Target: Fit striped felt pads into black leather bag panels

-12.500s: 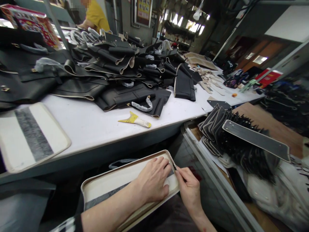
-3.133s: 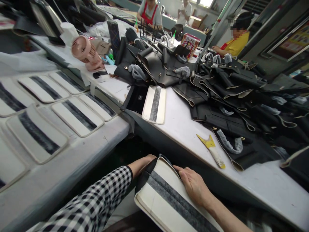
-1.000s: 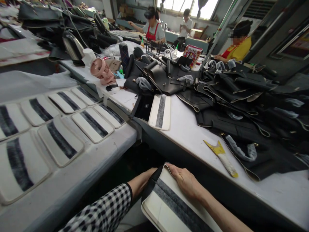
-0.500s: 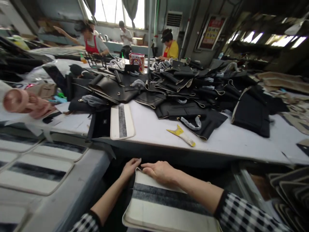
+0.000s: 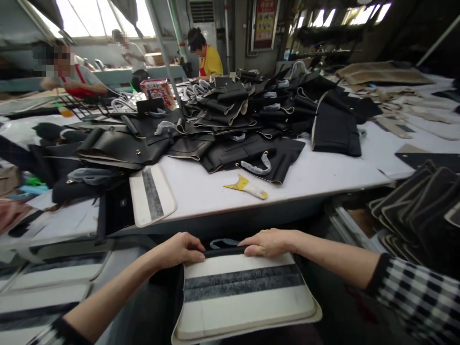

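Both forearms reach forward at the bottom of the frame, palms down. The left hand (image 5: 181,249) curls its grip closed over the far left corner of a cream panel with a grey felt stripe (image 5: 244,299); the right hand (image 5: 268,242) presses flat on the far right edge, fingers extended, clasping nothing. The panel lies flat at 6 o'clock, below the worktop (image 5: 201,189) edge. At 12 o'clock a heap of black leather bag pieces (image 5: 233,120) covers the worktop. A matching striped panel (image 5: 153,194) rests at 10 o'clock, a yellow scraper (image 5: 246,186) just past centre. Stacked dark panels (image 5: 420,211) stand on edge at 3 o'clock.
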Motion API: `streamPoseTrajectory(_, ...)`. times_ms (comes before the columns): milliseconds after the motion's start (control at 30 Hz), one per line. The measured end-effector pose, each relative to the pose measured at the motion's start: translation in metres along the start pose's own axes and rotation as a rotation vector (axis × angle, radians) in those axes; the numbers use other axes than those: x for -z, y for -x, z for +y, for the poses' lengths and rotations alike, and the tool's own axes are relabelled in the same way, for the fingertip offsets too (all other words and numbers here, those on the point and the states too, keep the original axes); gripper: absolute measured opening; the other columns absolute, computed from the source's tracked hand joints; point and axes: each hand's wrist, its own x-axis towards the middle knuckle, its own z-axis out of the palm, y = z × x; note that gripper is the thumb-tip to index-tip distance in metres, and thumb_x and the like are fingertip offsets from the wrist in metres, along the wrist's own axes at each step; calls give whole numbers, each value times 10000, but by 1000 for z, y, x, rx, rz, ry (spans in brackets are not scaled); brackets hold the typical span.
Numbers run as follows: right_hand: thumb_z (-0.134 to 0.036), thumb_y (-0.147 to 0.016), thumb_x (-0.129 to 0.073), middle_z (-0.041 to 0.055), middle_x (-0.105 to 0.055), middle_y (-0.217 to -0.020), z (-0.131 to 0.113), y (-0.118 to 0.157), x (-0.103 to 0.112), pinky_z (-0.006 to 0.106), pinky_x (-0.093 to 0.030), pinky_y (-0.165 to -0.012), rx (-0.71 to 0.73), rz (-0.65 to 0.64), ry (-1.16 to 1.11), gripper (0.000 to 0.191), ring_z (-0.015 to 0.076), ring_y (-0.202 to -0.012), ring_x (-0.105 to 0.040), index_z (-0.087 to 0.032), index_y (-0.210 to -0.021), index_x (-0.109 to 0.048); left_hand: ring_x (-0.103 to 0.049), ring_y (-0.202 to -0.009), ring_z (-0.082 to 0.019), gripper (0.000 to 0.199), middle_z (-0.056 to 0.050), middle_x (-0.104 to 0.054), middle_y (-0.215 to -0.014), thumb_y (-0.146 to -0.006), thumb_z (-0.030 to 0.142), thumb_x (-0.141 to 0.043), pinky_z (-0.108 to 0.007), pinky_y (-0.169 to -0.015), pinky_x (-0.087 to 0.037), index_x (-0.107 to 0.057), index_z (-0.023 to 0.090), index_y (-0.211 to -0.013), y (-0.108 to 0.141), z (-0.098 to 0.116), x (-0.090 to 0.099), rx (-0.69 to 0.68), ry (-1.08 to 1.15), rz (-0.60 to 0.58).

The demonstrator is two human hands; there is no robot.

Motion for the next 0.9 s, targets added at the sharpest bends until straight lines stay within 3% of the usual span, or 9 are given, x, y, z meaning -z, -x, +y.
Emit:
streamPoseTrajectory(233,-520,-873,-545,30,-674,-1257,42,43,7,417,-470,-958,-68,65,-143,454,297,-1148,-624,-340,-1278,-640,-434,-585,-138,461,-2,-550,-631,-766,587,-639,-228,-555,-357,-757,147,-836,2,-3,4,73,74,-197)
streamPoseTrajectory(533,-609,-872,-512,32,-677,-1249,36,19,9,493,-453,-961,-78,3,-116,476,346,-1155,-614,-362,-1252,-658,-270,-559,-107,494,22,-387,-586,-839,598,-581,-235,-498,-218,-715,133,-738,-16,-2,7,47,-21,-287)
streamPoseTrajectory(700,-652,-885,-441,35,-663,-1273,15,-3,7,517,-449,-964,-43,-59,-27,524,360,-1184,-594,-383,-1297,-619,-264,-539,-107,490,30,-350,-557,-841,583,-571,-239,-480,-203,-646,151,-621,-22,5,3,34,-155,-230)
streamPoseTrajectory(767,-668,-868,-456,33,-671,-1261,5,-14,4,517,-456,-951,-26,-54,-36,522,363,-1178,-597,-393,-1273,-636,-333,-538,-118,462,23,-422,-555,-828,578,-586,-233,-483,-239,-686,166,-643,-26,10,-1,21,-219,-181)
streamPoseTrajectory(833,-671,-848,-488,23,-687,-1233,-5,-24,1,497,-468,-938,-10,-34,-53,498,350,-1153,-613,-399,-1222,-670,-476,-609,-155,402,7,-580,-654,-814,574,-610,-227,-530,-327,-762,201,-806,-30,14,-7,-21,-264,-104)
streamPoseTrajectory(900,-659,-811,-555,13,-715,-1175,-13,-32,-1,466,-481,-926,-16,13,-72,458,332,-1112,-639,-397,-1152,-711,-592,-789,-211,403,-17,-692,-897,-791,556,-656,-245,-654,-420,-759,245,-1025,-32,19,-15,-111,-303,21)
